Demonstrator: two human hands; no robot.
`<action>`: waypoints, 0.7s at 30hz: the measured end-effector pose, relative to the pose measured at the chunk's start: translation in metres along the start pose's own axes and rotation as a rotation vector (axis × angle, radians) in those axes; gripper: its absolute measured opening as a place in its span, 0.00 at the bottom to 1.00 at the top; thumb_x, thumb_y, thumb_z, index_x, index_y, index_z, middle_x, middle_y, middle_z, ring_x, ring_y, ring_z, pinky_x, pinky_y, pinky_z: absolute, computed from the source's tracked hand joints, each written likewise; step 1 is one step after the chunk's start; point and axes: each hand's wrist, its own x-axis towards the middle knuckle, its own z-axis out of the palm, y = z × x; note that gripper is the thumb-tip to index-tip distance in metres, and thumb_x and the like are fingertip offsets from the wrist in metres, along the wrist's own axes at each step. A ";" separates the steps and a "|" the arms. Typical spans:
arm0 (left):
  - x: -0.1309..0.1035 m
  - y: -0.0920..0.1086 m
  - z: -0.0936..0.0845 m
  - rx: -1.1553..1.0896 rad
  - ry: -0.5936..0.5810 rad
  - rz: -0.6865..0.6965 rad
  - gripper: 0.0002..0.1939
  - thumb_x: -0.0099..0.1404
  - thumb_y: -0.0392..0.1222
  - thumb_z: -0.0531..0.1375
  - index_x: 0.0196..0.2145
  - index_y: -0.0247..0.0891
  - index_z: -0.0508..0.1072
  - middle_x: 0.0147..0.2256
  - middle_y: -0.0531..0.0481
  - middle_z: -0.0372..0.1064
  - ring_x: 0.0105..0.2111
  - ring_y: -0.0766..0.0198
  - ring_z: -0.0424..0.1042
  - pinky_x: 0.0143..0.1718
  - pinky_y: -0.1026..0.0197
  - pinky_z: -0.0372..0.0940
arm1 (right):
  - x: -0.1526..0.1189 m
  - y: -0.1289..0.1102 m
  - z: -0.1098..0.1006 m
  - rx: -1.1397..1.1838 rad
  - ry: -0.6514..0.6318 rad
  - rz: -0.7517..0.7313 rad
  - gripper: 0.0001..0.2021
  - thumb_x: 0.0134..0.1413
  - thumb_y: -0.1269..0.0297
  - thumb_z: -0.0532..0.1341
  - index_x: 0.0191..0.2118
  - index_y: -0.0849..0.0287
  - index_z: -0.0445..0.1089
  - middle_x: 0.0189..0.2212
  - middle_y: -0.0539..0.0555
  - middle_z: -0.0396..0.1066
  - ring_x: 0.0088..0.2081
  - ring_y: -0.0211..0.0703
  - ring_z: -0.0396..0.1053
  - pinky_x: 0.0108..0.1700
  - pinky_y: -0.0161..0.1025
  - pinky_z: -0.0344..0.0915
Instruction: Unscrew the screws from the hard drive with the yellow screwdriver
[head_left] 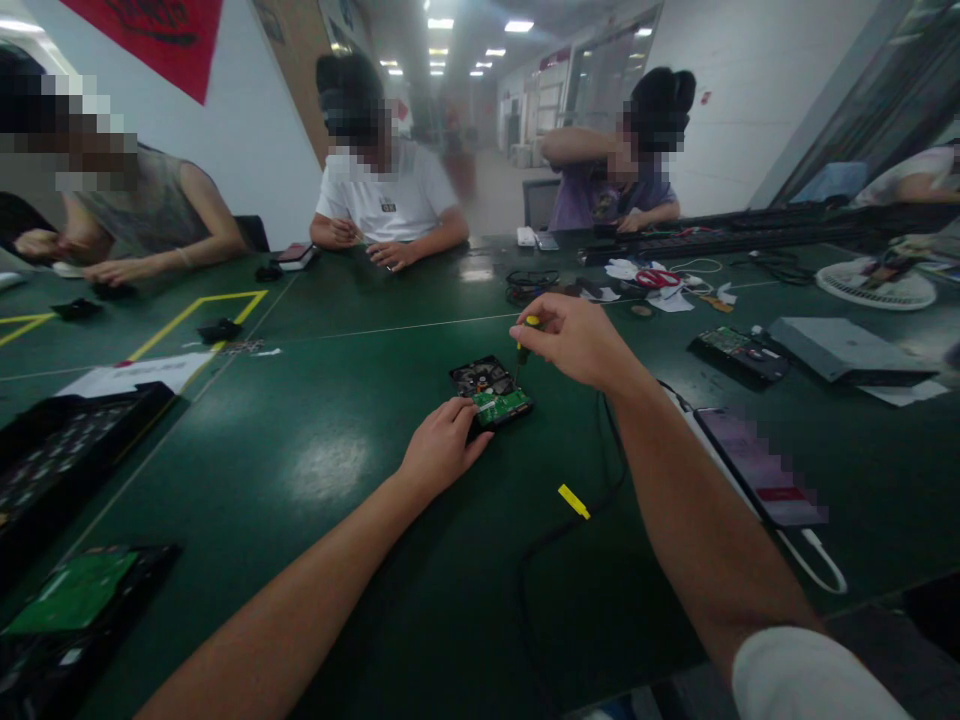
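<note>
A hard drive (504,404) lies on the green table with its green circuit board facing up. My left hand (444,440) grips its near left side, fingers over the edge and thumb along the front. In my right hand (564,338) is a small screwdriver (523,350) with a yellow and dark handle, pinched near its top and held upright. Its tip points down at the far right part of the board; whether it sits in a screw is too small to tell.
A yellow piece (574,501) and a black cable (616,450) lie near my right forearm. Right stand a phone (757,465), another drive (739,355) and a grey metal box (851,348). Left are a black tray (142,420) and another drive (79,590). Several people sit across.
</note>
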 end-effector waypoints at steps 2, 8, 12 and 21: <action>0.000 -0.001 0.000 0.011 0.000 0.011 0.18 0.73 0.49 0.62 0.55 0.35 0.71 0.54 0.36 0.72 0.54 0.46 0.75 0.56 0.45 0.74 | -0.001 -0.001 -0.005 -0.021 0.070 -0.016 0.11 0.60 0.54 0.68 0.39 0.57 0.76 0.31 0.53 0.76 0.32 0.44 0.71 0.34 0.40 0.63; -0.006 -0.005 -0.004 0.039 0.013 0.032 0.18 0.72 0.48 0.63 0.54 0.36 0.72 0.54 0.36 0.72 0.53 0.46 0.75 0.55 0.45 0.75 | -0.015 0.019 0.000 -0.168 0.280 0.048 0.10 0.59 0.59 0.67 0.42 0.58 0.74 0.37 0.56 0.75 0.37 0.48 0.72 0.40 0.44 0.67; -0.011 -0.006 -0.009 0.044 0.003 0.028 0.18 0.72 0.47 0.63 0.55 0.37 0.71 0.54 0.36 0.72 0.53 0.46 0.75 0.55 0.44 0.75 | -0.040 0.037 0.015 -0.320 0.237 0.091 0.08 0.56 0.67 0.66 0.42 0.58 0.72 0.41 0.60 0.73 0.44 0.53 0.72 0.48 0.48 0.69; -0.023 -0.011 -0.017 0.038 0.003 0.008 0.18 0.74 0.50 0.61 0.55 0.37 0.71 0.55 0.37 0.72 0.53 0.48 0.76 0.54 0.45 0.76 | -0.099 0.067 0.039 -0.405 0.062 0.205 0.11 0.62 0.67 0.62 0.50 0.58 0.70 0.51 0.62 0.68 0.46 0.54 0.74 0.47 0.49 0.73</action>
